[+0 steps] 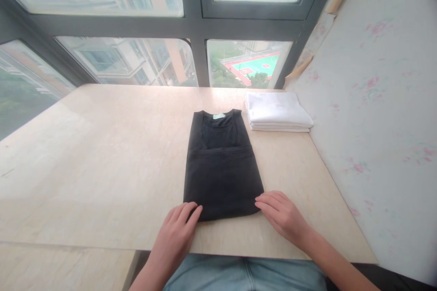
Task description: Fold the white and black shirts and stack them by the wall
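Note:
A folded black shirt (221,177) lies on the pale tabletop, its neckline and small light label towards the window. Its lower part is folded up over the front, with the edge of that fold running across below the neckline. My left hand (179,225) is closed at the near left corner, thumb and fingers around the fabric. At the near right corner my right hand (282,213) pinches the cloth between thumb and fingertips. The fabric inside both grips is mostly hidden by the fingers.
A stack of folded white cloth (278,113) sits at the back right, against the flowered wall (372,113). Grey window frames (196,27) rise behind the wooden table (102,159). The table's front edge runs close to my lap.

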Motion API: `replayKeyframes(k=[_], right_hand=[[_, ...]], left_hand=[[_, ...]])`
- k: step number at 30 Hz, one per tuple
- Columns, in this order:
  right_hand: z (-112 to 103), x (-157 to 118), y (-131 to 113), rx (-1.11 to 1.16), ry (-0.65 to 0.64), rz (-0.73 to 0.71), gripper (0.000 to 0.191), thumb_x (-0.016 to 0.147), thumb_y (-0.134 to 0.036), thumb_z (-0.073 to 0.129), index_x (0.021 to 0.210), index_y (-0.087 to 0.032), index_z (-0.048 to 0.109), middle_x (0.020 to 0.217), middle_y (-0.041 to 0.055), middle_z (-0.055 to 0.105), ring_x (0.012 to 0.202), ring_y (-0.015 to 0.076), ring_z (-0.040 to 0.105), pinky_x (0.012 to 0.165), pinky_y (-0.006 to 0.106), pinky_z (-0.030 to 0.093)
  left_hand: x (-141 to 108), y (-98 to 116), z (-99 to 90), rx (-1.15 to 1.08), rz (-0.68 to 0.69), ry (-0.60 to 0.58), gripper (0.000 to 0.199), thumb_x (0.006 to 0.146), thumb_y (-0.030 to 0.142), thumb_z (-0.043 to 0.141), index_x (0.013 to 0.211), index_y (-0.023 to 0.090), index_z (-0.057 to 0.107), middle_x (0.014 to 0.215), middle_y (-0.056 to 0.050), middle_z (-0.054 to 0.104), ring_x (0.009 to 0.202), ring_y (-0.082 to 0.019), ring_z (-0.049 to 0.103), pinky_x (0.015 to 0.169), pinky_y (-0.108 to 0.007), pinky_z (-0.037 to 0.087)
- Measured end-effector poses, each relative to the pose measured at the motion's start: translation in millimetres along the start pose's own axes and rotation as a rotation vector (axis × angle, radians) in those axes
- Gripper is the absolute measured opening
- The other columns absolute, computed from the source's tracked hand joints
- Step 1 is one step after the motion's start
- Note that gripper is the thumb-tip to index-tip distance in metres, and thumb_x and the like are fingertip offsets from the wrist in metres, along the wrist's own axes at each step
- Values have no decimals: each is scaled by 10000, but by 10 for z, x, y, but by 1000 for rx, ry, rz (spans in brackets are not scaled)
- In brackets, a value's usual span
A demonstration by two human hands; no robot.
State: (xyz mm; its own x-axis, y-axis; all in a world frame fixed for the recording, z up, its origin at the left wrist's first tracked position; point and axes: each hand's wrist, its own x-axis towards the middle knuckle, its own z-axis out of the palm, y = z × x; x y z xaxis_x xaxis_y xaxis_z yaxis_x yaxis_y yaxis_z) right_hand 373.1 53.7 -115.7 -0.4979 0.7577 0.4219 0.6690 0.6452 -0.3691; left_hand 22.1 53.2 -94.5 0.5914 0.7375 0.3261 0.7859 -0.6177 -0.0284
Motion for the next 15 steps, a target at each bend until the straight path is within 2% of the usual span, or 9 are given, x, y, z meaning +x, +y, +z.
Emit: replayKeyframes(k=[5, 10, 12, 15], right_hand=[[-57, 116, 28, 123, 104, 122, 284, 952, -115, 485, 1149, -218, 663, 1011, 64, 741, 961, 183, 697, 870, 367, 581], [-134, 186, 57, 187, 178, 230, 253, 967, -201, 493, 1177, -228, 633, 990, 60, 743, 975, 187, 710, 881, 349, 592], [-226, 196, 39, 214, 163, 228, 258, 964, -198, 500, 1185, -232, 628, 992, 51, 744, 972, 177, 713, 886, 333, 592], [-478, 172, -54, 265, 111, 226, 275, 946, -178, 530, 1192, -253, 629, 990, 31, 743, 942, 160, 717, 861, 291, 596]], left_hand=[[16, -65, -7, -36, -51, 33, 417, 838, -13, 418, 1110, 159, 682, 1122, -90, 701, 1004, -219, 647, 890, -364, 528], [-35, -131, 12, -276, -252, 136, 231, 890, 142, 523, 1043, 199, 687, 987, -56, 738, 902, -182, 700, 829, -310, 580], [-45, -119, -58, -401, -335, 147, 178, 902, 208, 556, 1028, 213, 683, 960, -47, 743, 873, -170, 717, 796, -276, 596], [-64, -64, -306, -535, -368, 155, 118, 890, 258, 616, 982, 227, 684, 970, -41, 749, 880, -172, 730, 809, -258, 605]])
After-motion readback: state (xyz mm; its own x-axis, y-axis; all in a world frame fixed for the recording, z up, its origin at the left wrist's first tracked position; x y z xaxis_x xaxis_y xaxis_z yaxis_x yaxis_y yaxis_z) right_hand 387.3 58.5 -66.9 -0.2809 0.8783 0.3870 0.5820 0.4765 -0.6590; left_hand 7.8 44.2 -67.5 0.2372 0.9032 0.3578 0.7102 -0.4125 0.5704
